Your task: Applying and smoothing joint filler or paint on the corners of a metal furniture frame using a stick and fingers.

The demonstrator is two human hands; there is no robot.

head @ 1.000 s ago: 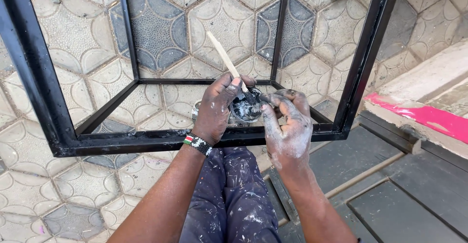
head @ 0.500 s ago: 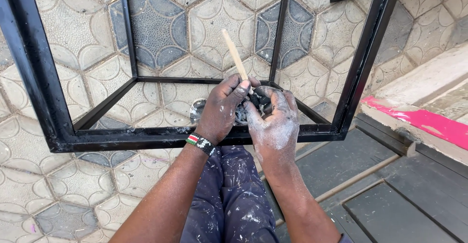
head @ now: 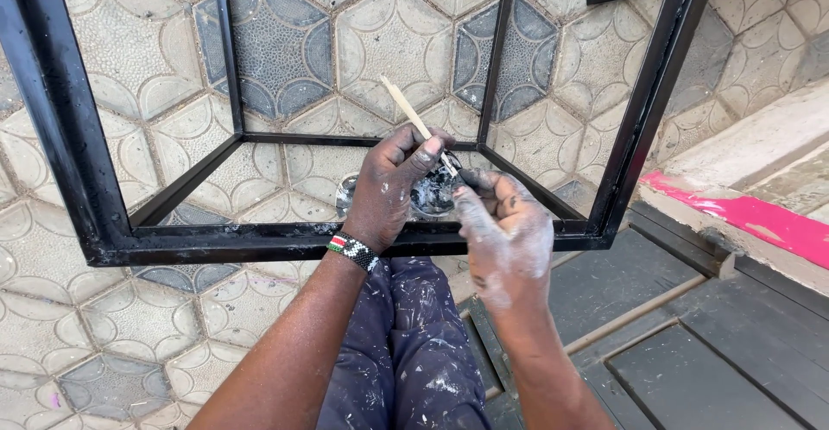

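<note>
Patterned hexagonal paving [head: 285,41] lies under everything you see. Your small round tin [head: 432,195] of grey paste sits on it, just behind the near rail of the black metal frame [head: 259,242]. Your left hand [head: 393,186] is clamped on a thin wooden stick [head: 413,119], its lower end dipping towards the tin. Your right hand [head: 505,231], caked in pale paste, curls beside the tin; whether it grips anything, you cannot tell. Paint-spattered trousers [head: 406,352] sit below, dark panels [head: 691,361] to your right.

Patterned paved floor [head: 285,50] under a black metal frame [head: 259,242]

The frame is set on the hexagonal tiles; a small round tin [head: 427,195] is placed inside it, and dark panels [head: 708,361] are laid at the floor's right edge.
</note>
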